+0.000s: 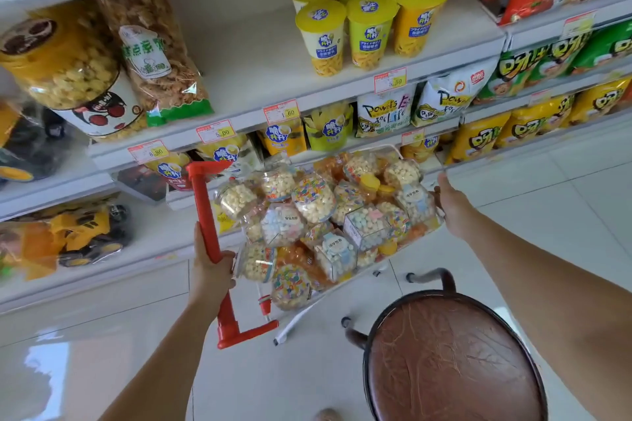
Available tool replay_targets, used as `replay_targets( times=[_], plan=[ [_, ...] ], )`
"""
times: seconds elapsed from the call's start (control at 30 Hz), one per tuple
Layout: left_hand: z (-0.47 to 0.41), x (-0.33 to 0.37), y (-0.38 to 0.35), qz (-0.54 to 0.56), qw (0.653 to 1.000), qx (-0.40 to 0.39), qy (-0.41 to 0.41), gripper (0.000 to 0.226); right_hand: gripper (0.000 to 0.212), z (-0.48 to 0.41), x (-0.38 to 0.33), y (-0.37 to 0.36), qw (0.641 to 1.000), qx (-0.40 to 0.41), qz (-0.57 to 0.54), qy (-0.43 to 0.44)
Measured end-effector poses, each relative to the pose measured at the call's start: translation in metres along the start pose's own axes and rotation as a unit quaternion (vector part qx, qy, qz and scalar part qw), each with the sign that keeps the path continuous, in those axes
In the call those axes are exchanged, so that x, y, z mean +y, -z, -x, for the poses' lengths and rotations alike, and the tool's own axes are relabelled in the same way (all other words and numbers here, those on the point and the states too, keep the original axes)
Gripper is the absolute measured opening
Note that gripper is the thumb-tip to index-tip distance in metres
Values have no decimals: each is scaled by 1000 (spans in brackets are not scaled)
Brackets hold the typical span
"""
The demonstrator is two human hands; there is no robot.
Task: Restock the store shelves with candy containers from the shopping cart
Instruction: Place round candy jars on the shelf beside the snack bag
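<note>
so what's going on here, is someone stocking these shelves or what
A person stands at the snack shelves with a shopping cart piled with candy containers. The left hand grips the cart's red handle. The right hand is at the cart's far rim beside the jars, and its grip is unclear. No container has been lifted out yet. A brown stool stands near the cart.
</note>
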State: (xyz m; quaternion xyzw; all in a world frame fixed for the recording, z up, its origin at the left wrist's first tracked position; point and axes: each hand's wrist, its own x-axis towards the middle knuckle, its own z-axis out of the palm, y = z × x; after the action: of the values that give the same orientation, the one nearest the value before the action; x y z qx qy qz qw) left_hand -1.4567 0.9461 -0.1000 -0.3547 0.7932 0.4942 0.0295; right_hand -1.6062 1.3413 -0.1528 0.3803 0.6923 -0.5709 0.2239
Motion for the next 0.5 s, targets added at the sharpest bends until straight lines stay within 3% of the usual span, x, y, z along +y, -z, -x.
replay_targets(
  times=[0.1, 0.23, 0.3, 0.43, 0.5],
  plan=[
    [3, 13, -17, 7, 1000, 8, -12, 87, 58, -19, -5, 19, 1000, 1, 20, 16],
    [12, 29, -40, 5, 1000, 5, -19, 88, 74, -12, -21, 33, 999, -12, 43, 18],
    [21, 35, -48, 13, 1000, -2, -13, 90, 68, 0, -26, 32, 997, -12, 73, 36],
    [34, 51, -69, 17, 1000, -23, -11, 90, 60, 38, -47, 24, 962, 119, 122, 214],
    [38, 58, -84, 16, 999, -30, -9, 90, 59, 57, -64, 14, 925, 124, 173, 315]
  ],
)
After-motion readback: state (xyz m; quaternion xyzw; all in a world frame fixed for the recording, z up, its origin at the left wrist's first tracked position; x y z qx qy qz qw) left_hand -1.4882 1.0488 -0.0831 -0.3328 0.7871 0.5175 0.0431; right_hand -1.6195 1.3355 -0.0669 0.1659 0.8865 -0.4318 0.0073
